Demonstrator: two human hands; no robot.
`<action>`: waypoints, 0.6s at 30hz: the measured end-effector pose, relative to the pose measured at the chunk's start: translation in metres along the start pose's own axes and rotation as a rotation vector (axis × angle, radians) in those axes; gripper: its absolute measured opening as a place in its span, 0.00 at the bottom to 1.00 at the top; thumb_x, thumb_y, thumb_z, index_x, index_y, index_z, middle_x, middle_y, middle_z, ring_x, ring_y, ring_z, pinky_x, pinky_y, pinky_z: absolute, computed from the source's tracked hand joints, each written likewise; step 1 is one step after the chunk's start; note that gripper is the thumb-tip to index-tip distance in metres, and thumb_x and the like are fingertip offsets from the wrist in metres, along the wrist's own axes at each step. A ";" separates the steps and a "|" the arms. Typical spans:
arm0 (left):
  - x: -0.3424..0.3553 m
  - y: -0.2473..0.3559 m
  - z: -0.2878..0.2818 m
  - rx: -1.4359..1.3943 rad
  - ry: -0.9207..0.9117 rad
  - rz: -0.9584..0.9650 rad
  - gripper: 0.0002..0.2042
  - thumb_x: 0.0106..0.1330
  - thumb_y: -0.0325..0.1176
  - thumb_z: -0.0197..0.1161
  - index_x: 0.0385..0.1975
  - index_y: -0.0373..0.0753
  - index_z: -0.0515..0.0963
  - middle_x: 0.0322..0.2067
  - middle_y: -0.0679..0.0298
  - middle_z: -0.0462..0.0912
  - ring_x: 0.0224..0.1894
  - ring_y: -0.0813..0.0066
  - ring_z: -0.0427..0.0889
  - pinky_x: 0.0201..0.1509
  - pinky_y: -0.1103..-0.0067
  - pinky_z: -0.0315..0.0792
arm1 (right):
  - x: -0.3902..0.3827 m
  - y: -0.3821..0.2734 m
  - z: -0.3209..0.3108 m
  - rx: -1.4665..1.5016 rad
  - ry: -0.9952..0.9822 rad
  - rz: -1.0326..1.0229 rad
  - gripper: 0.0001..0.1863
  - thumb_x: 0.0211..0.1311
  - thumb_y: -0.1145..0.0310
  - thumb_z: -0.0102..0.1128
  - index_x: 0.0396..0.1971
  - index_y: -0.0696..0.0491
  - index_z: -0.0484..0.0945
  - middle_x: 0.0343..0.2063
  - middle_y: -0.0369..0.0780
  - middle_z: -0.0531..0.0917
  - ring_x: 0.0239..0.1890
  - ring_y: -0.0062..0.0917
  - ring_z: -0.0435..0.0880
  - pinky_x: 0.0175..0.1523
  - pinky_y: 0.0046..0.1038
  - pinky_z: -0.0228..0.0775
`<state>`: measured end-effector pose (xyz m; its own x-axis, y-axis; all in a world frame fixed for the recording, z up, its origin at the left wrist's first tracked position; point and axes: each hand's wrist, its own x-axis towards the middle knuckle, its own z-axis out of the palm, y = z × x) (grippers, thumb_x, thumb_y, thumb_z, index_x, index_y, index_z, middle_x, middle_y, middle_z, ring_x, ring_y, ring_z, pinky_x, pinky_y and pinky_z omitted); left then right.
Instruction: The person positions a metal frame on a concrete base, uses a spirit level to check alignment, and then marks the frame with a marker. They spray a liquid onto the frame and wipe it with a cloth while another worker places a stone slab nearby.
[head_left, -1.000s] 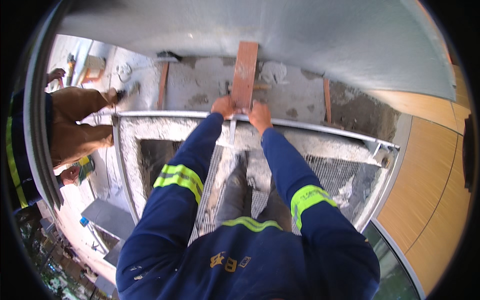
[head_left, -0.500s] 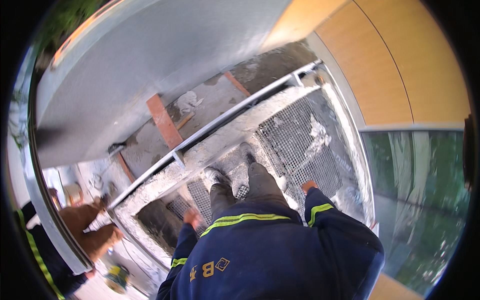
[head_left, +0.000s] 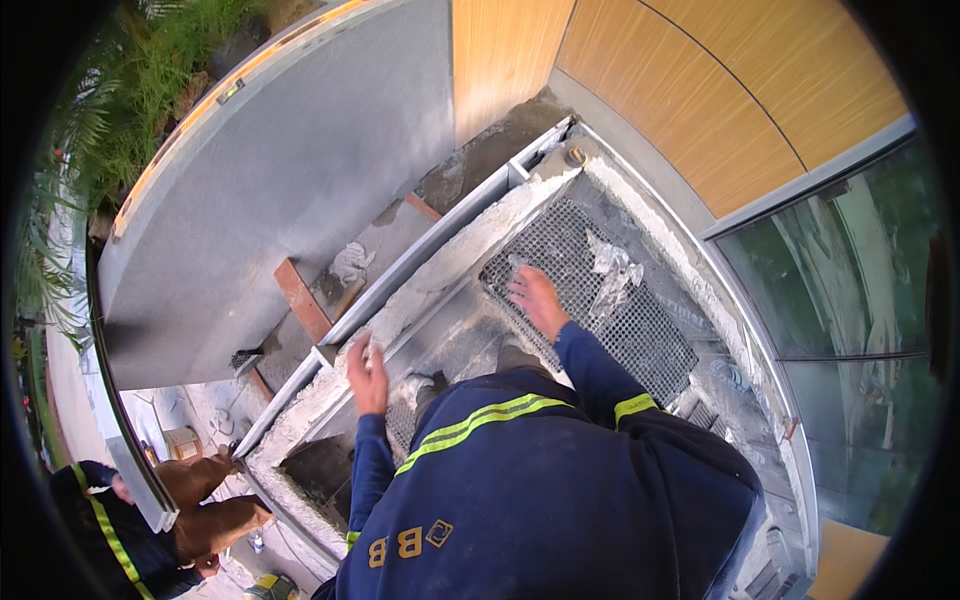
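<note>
My left hand (head_left: 368,378) is raised beside the rough, whitish mortar ledge (head_left: 430,285) along the metal frame. Its fingers are a little apart, and nothing shows in them. Further right, my right hand (head_left: 538,302) reaches over the near-left edge of a dark plastic grating (head_left: 645,335), its fingers loosely bent and apart. A small pale spot lies by its fingertips, too small to name. On the grating lies crumpled whitish plastic or cloth (head_left: 612,270). Below my hands are my feet, partly hidden by my dark blue jacket.
A grey curved wall (head_left: 290,180) rises beyond the metal frame (head_left: 480,205), with a reddish board (head_left: 302,300) leaning across the gap. Glass panes (head_left: 830,270) stand to the right. At lower left a co-worker (head_left: 120,530) crouches by a yellow-and-dark tool (head_left: 270,587).
Both hands have come up and forward from beside my body, the right one now over the grating. My view has tilted and shifted, showing more plants at the upper left.
</note>
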<state>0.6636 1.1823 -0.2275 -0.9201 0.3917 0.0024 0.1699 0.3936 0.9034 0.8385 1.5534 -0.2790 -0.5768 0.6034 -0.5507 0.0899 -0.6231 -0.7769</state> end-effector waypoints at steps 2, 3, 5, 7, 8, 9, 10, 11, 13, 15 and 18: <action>0.015 0.119 0.073 -0.034 -0.118 0.278 0.21 0.78 0.37 0.54 0.67 0.38 0.75 0.68 0.51 0.76 0.72 0.53 0.71 0.77 0.61 0.59 | 0.005 -0.016 0.022 0.196 -0.120 0.044 0.35 0.74 0.44 0.58 0.71 0.51 0.67 0.67 0.45 0.75 0.66 0.42 0.76 0.70 0.45 0.67; 0.011 0.152 0.116 0.012 -0.187 0.413 0.22 0.79 0.38 0.51 0.69 0.38 0.73 0.70 0.51 0.73 0.75 0.53 0.67 0.80 0.59 0.53 | 0.000 -0.028 0.033 0.295 -0.214 0.056 0.34 0.76 0.44 0.55 0.71 0.51 0.67 0.67 0.44 0.75 0.67 0.43 0.75 0.72 0.47 0.65; 0.006 0.182 0.182 0.231 -0.310 0.660 0.25 0.81 0.40 0.44 0.73 0.39 0.70 0.74 0.51 0.69 0.79 0.52 0.61 0.84 0.55 0.40 | -0.021 -0.043 0.066 0.354 -0.363 0.188 0.32 0.78 0.44 0.50 0.71 0.50 0.67 0.68 0.41 0.76 0.69 0.38 0.74 0.74 0.46 0.63; 0.016 0.181 0.213 0.214 -0.225 0.545 0.26 0.80 0.41 0.44 0.75 0.40 0.67 0.74 0.51 0.69 0.79 0.50 0.60 0.84 0.53 0.35 | -0.054 -0.079 0.077 0.409 -0.456 0.281 0.31 0.80 0.45 0.46 0.72 0.48 0.67 0.68 0.38 0.76 0.70 0.34 0.73 0.76 0.46 0.61; 0.023 0.179 0.229 0.200 -0.187 0.488 0.27 0.80 0.42 0.44 0.75 0.40 0.65 0.74 0.51 0.69 0.79 0.48 0.59 0.84 0.53 0.33 | -0.061 -0.096 0.074 0.436 -0.497 0.325 0.30 0.81 0.46 0.44 0.72 0.48 0.67 0.68 0.37 0.76 0.71 0.32 0.72 0.77 0.45 0.60; 0.028 0.164 0.240 0.201 -0.168 0.337 0.30 0.78 0.49 0.46 0.76 0.41 0.65 0.73 0.50 0.69 0.77 0.48 0.64 0.82 0.49 0.46 | -0.066 -0.110 0.058 0.334 -0.658 0.317 0.30 0.82 0.49 0.44 0.72 0.54 0.68 0.69 0.39 0.75 0.72 0.33 0.72 0.73 0.46 0.67; 0.033 0.126 0.233 -0.044 -0.165 0.167 0.32 0.78 0.53 0.46 0.75 0.40 0.64 0.72 0.50 0.70 0.75 0.49 0.67 0.80 0.50 0.52 | -0.082 -0.125 0.055 0.214 -0.754 0.307 0.30 0.82 0.49 0.45 0.72 0.55 0.68 0.70 0.39 0.75 0.72 0.32 0.73 0.71 0.44 0.70; 0.039 0.078 0.218 -0.290 -0.143 0.009 0.34 0.77 0.56 0.47 0.75 0.39 0.64 0.71 0.49 0.71 0.73 0.49 0.69 0.78 0.50 0.58 | -0.102 -0.144 0.057 0.088 -0.864 0.290 0.31 0.82 0.49 0.45 0.72 0.55 0.68 0.70 0.39 0.75 0.72 0.31 0.73 0.68 0.42 0.73; 0.035 0.076 0.227 -0.759 -0.182 -0.309 0.37 0.76 0.61 0.47 0.73 0.36 0.65 0.68 0.47 0.74 0.70 0.50 0.74 0.72 0.53 0.68 | -0.113 -0.166 0.043 0.028 -0.950 0.359 0.32 0.82 0.45 0.42 0.64 0.59 0.77 0.58 0.45 0.85 0.56 0.31 0.88 0.49 0.33 0.85; 0.011 0.138 0.227 -1.151 -0.277 -0.683 0.38 0.76 0.64 0.47 0.70 0.33 0.69 0.63 0.45 0.77 0.65 0.52 0.79 0.66 0.58 0.77 | -0.094 -0.175 0.015 0.056 -1.073 0.554 0.34 0.82 0.42 0.38 0.55 0.60 0.81 0.42 0.44 0.89 0.37 0.32 0.90 0.35 0.31 0.84; -0.017 0.226 0.252 -1.334 -0.524 -0.790 0.36 0.76 0.63 0.48 0.62 0.32 0.75 0.54 0.43 0.83 0.55 0.57 0.85 0.57 0.65 0.81 | -0.068 -0.141 0.008 -0.242 -0.809 0.479 0.39 0.82 0.40 0.34 0.35 0.60 0.85 0.16 0.43 0.83 0.15 0.37 0.86 0.17 0.27 0.76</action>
<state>0.8066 1.4743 -0.1319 -0.3644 0.7861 -0.4993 -0.9208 -0.2243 0.3190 0.8585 1.5961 -0.1296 -0.8115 -0.2691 -0.5188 0.5731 -0.5400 -0.6164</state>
